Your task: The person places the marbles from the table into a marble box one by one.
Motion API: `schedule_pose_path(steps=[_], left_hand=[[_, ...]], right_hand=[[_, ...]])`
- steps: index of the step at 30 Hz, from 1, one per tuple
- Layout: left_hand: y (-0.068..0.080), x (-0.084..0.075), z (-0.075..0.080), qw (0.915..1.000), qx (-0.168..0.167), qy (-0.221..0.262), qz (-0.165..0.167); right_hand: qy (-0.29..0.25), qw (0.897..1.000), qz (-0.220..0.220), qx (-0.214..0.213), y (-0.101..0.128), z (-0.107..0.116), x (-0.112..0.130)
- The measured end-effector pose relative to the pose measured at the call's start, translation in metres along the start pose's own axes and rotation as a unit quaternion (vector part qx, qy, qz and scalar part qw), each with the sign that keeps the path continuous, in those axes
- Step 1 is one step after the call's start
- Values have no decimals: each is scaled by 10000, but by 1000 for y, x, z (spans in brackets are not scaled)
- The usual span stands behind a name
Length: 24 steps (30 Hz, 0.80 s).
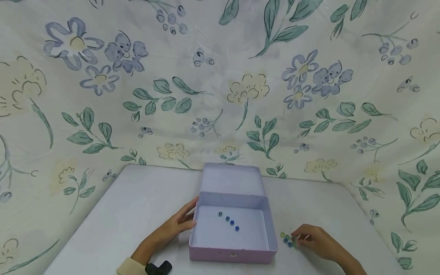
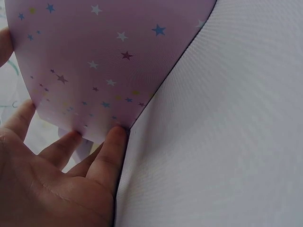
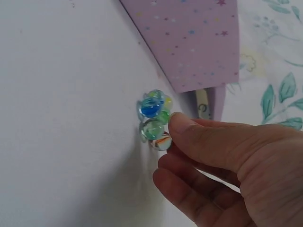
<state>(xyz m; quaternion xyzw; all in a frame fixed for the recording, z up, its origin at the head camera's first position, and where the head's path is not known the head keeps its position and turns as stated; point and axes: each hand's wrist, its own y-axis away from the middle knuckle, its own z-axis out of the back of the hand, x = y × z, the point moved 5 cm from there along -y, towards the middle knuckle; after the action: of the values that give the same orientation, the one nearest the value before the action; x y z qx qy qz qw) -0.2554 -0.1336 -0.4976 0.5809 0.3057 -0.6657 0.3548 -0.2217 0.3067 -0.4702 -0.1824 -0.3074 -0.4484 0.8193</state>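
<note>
A lilac tin box [image 1: 233, 255] stands with its lid [image 1: 232, 179] raised at the back; several blue and dark marbles [image 1: 237, 228] lie in a slanting row inside. My left hand [image 1: 172, 225] rests against the box's left side, fingers spread and fairly straight; its fingertips touch the star-printed wall [image 2: 113, 56]. Right of the box, my right hand [image 1: 317, 240] is at a small cluster of green and blue marbles [image 1: 286, 240]. Thumb and forefinger pinch a clear marble with an orange stripe [image 3: 162, 142] at the cluster's edge, partly hidden by the thumb.
The white table [image 1: 144, 194] carries the box near its middle. A floral cloth [image 1: 220, 95] hangs behind the table and at both sides. On the left wrist sits a black strapped device [image 1: 159, 268], by a beige sleeve [image 1: 130, 267].
</note>
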Motion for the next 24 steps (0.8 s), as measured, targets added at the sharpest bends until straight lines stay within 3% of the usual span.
schedule_pose_path(steps=[24], left_hand=[[-3,-3,5,10000,39,23,39]], right_hand=[[607,9973,117,-386,-5,-6,1]])
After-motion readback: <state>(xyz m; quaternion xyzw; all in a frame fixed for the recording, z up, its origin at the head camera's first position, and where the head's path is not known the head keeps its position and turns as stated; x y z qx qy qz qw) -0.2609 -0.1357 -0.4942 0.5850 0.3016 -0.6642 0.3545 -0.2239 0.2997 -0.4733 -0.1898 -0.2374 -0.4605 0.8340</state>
